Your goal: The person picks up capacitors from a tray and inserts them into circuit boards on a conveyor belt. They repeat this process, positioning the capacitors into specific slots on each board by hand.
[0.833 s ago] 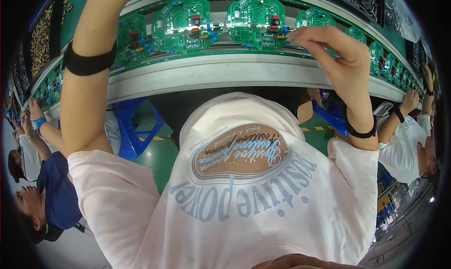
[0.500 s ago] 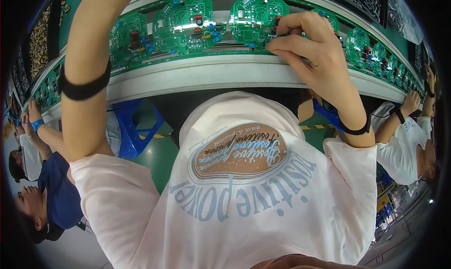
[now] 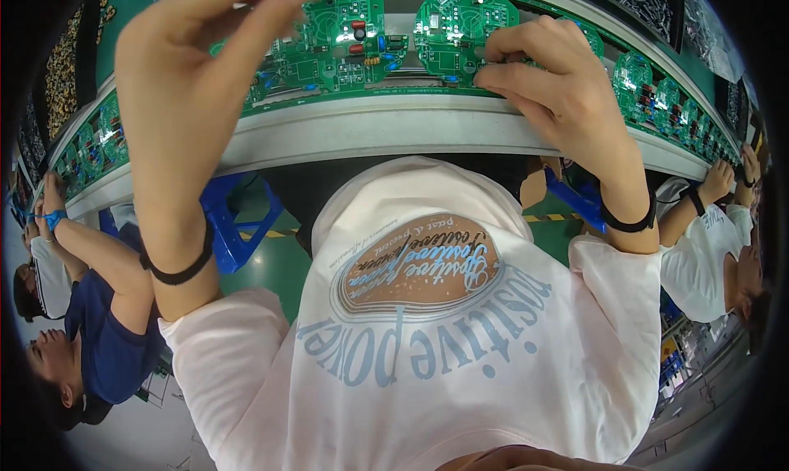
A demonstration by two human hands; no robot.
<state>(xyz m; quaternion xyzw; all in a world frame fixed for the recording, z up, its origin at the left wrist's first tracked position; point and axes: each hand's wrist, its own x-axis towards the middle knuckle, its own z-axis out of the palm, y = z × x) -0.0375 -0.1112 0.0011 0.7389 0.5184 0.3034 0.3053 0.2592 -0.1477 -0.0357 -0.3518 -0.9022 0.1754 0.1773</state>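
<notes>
Two bare hands at work above a line of green circuit boards set end to end along a pale metal rail (image 3: 370, 130). The right hand (image 3: 559, 80) reaches over the right-hand part of the middle board (image 3: 448, 31), thumb and forefinger drawn close together at its surface; whether a part is pinched between them cannot be told. The left hand (image 3: 185, 60) is raised at the upper left, partly cut off by the upper edge of the view, its fingertips near the neighbouring board (image 3: 341, 39); the fingers bend toward the thumb, but their grip cannot be made out. That neighbouring board bears red components (image 3: 357, 49) and small blue ones (image 3: 311, 87). A black wristband circles each wrist of the worker, who wears a pale printed shirt (image 3: 411, 405). Beyond the line, at far left, lies a bin of gold-coloured parts (image 3: 66, 80); at upper right, a dark tray of grey parts (image 3: 637, 2). A co-worker in navy (image 3: 119, 331) sits at the left, another in white (image 3: 703, 261) at the right, both with hands at the line.
</notes>
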